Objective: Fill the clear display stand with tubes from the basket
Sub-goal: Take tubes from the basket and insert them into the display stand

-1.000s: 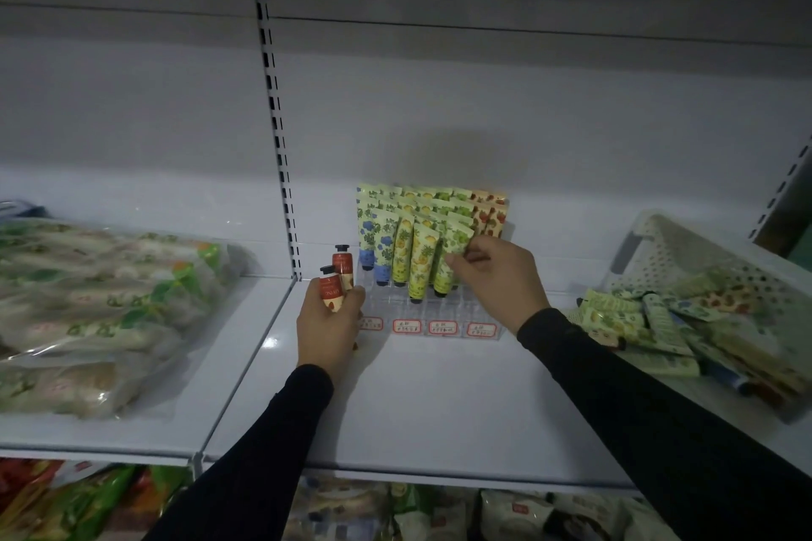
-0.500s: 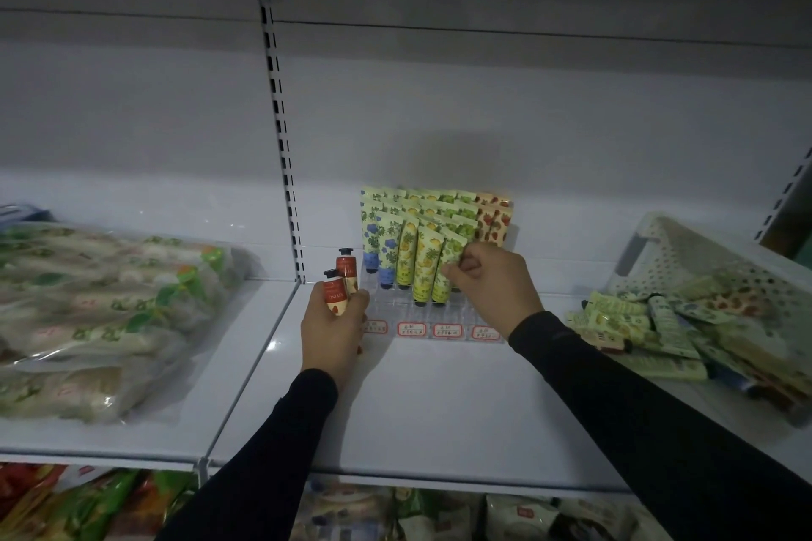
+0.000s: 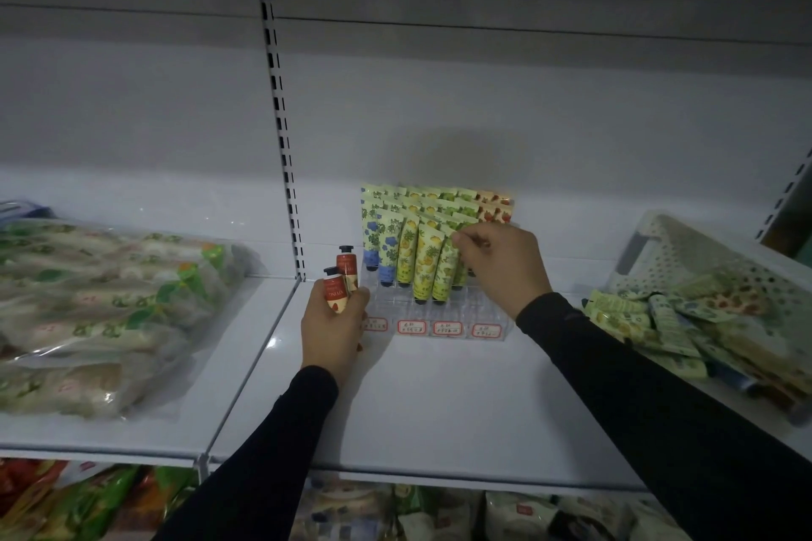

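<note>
**Both hands at the tube stand on the white shelf**

The clear acrylic tiered display stand (image 3: 433,312) sits toward the back of the white metal shelf (image 3: 439,400) and serves as the landmark here. Its rear tiers are packed with upright printed tubes (image 3: 424,259), yellow-green and blue-flowered, caps down; the front row of slots, above four red-bordered price labels (image 3: 448,327), shows no tubes.

The right hand (image 3: 501,266) is over the stand's right half, fingers curled, thumb and forefinger pinching the top edge of a green-printed tube (image 3: 444,272) that stands in a front-middle slot beside a yellow one. The left hand (image 3: 336,323) rests on the shelf just left of the stand, closed around two small red tubes with dark caps (image 3: 340,277) (caps upward, one a little higher than the other).

Right of the stand, well apart from it, the white perforated plastic basket (image 3: 685,259) lies tilted with a loose heap of flat printed tubes in it. Far left of the stand, past the slotted upright (image 3: 285,154), lie clear bags of packaged goods (image 3: 96,307).

Against half a second ago, the right hand sits slightly further right and its pinch has shifted up along the green tube's top edge; the left hand's hold on the red pair is unchanged.
</note>
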Motion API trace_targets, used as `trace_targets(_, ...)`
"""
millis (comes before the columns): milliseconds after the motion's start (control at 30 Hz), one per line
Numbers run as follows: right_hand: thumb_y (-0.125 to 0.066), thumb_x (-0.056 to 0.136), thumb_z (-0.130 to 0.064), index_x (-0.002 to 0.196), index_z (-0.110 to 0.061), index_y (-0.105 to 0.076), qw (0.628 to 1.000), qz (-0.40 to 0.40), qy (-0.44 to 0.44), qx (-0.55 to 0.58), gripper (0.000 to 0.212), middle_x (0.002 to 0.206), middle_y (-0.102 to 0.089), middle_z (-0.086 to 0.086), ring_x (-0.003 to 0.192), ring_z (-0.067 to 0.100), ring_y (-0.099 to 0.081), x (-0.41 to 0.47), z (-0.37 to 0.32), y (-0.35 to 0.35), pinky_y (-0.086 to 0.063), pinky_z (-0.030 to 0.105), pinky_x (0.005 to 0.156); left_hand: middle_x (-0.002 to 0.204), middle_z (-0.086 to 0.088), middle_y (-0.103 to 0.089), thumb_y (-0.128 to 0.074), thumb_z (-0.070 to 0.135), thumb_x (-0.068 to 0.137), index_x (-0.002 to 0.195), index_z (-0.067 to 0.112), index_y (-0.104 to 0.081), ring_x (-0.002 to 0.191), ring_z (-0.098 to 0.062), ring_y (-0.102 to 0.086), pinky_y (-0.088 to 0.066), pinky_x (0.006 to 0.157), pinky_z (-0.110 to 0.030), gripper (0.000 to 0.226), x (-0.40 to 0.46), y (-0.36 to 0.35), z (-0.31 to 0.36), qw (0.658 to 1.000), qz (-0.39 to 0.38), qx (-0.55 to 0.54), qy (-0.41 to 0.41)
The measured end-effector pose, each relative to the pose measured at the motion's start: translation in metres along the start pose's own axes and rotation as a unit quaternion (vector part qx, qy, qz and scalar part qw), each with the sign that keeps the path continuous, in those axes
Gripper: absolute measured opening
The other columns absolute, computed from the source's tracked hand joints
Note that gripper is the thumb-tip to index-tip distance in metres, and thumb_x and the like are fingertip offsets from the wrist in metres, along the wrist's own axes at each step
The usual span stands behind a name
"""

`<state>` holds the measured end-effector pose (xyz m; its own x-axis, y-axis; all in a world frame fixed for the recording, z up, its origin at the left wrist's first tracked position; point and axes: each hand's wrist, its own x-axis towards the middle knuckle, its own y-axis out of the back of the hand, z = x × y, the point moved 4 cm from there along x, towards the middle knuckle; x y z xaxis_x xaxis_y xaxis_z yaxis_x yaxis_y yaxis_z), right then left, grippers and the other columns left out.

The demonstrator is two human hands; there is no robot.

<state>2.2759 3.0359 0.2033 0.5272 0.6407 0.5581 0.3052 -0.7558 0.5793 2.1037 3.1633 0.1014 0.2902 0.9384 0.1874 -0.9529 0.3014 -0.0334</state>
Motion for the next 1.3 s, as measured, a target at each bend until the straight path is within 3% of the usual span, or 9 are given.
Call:
trace_targets(200,-0.062,0.093,-0.027,0.088,-0.012,-0.076,1.000,0.017,-0.011,-0.003,0.021,0.078,-0.069,-0.006,0.067,-0.002,-0.057,0.004,0.002,-0.004,-0.037,-0.005,0.063,0.080,-0.006,-0.061,-0.060,0.019,0.093,0.095,0.012,-0.053,0.064,-0.014,-0.058,-0.044,0.043,-0.016,0.010,-0.002,-0.001,0.002,1.000,0.002,-0.004,-0.002)
trace_targets(367,-0.062,0.093,-0.024,0.085,-0.010,-0.076,0.999,0.033,-0.004,-0.008,0.020,0.081,-0.072,-0.001,0.069,0.006,-0.060,0.003,0.001,-0.006,-0.037,-0.004,0.063,0.080,-0.008,-0.062,-0.060,0.019,0.093,0.094,0.013,-0.053,0.063,-0.015,-0.058,-0.044,0.043,-0.018,0.010,-0.001,0.000,0.000,1.000,-0.003,-0.004,0.000)
trace_targets(800,-0.062,0.093,-0.028,0.088,-0.012,-0.076,1.000,0.002,-0.013,-0.012,0.021,0.077,-0.068,-0.007,0.072,0.006,-0.060,0.005,0.002,-0.006,-0.037,-0.002,0.062,0.079,-0.006,-0.061,-0.061,0.018,0.093,0.091,0.015,-0.053,0.065,-0.016,-0.058,-0.045,0.043,-0.018,0.008,-0.002,0.000,0.001,1.000,0.003,-0.009,-0.001)
trace_targets(867,-0.062,0.093,-0.028,0.088,-0.011,-0.076,1.000,0.001,-0.015,0.004,0.023,0.076,-0.069,-0.005,0.071,0.009,-0.062,0.004,0.002,-0.005,-0.040,0.002,0.063,0.079,-0.006,-0.061,-0.061,0.019,0.092,0.091,0.016,-0.053,0.065,-0.016,-0.058,-0.045,0.043,-0.018,0.008,-0.002,0.000,0.001,1.000,0.004,-0.006,-0.001)
trace_targets(967,-0.060,0.094,-0.032,0.084,-0.010,-0.075,1.000,-0.009,-0.017,0.018,0.029,0.073,-0.070,0.000,0.071,0.016,-0.065,0.001,0.002,-0.005,-0.052,0.025,0.072,0.079,-0.008,-0.062,-0.060,0.020,0.093,0.092,0.016,-0.053,0.064,-0.015,-0.058,-0.046,0.044,-0.019,0.008,-0.001,0.001,0.001,1.000,-0.002,0.000,0.000)
trace_targets(1033,-0.057,0.095,-0.037,0.080,-0.011,-0.074,0.999,-0.011,-0.020,0.025,0.035,0.071,-0.070,0.002,0.070,0.018,-0.066,-0.001,0.004,-0.004,-0.055,0.032,0.075,0.080,-0.009,-0.062,-0.060,0.020,0.093,0.092,0.016,-0.053,0.063,-0.015,-0.058,-0.045,0.044,-0.020,0.008,-0.001,0.000,0.000,1.000,-0.009,-0.001,0.002)
trace_targets(1300,-0.052,0.097,-0.040,0.085,-0.008,-0.073,0.998,0.039,-0.034,0.036,0.039,0.076,-0.071,0.006,0.073,0.021,-0.067,-0.020,0.009,0.018,-0.056,0.040,0.076,0.076,-0.008,-0.064,-0.059,0.020,0.093,0.089,0.018,-0.055,0.064,-0.017,-0.058,-0.045,0.047,-0.024,0.005,-0.006,0.003,0.009,1.000,-0.014,-0.002,0.003)
